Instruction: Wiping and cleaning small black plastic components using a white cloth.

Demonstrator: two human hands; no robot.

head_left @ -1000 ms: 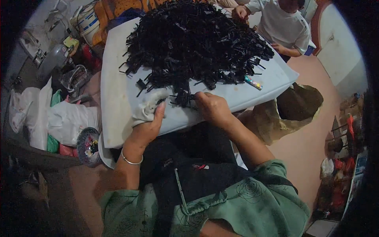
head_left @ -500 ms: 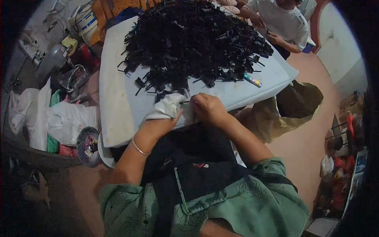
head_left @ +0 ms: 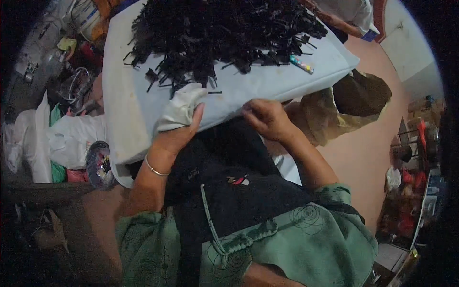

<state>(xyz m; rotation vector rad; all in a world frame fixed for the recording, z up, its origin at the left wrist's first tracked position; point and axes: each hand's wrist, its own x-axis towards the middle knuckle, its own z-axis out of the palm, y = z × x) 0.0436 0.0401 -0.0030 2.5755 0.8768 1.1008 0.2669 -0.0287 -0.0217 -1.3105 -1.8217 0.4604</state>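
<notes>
A white glove or cloth (head_left: pixel 179 107) covers the fingers of my left hand (head_left: pixel 189 117), with the bare thumb along its side. From the glove's far end a thin black stem (head_left: pixel 214 92) sticks out to the right; it seems part of a small black piece held there, mostly hidden. My right hand (head_left: pixel 271 117) is apart from it, fingers curled together at the table's front edge; anything between them is too small to make out. Beyond both hands a large heap of black pieces with thin stems (head_left: pixel 224 38) covers the far part of the white-covered table (head_left: pixel 129 105).
A colourful small tube (head_left: pixel 301 64) lies right of the heap. An open brown sack (head_left: pixel 318 117) stands at the table's right side. To the left are white bags (head_left: pixel 76 138) and a clear bowl (head_left: pixel 100 165). Part of another person (head_left: pixel 344 19) shows at the far right.
My hands have drawn apart: the right moved rightward, the left moved left and a little farther out with the glove. The view has tilted, so the heap sits higher.
</notes>
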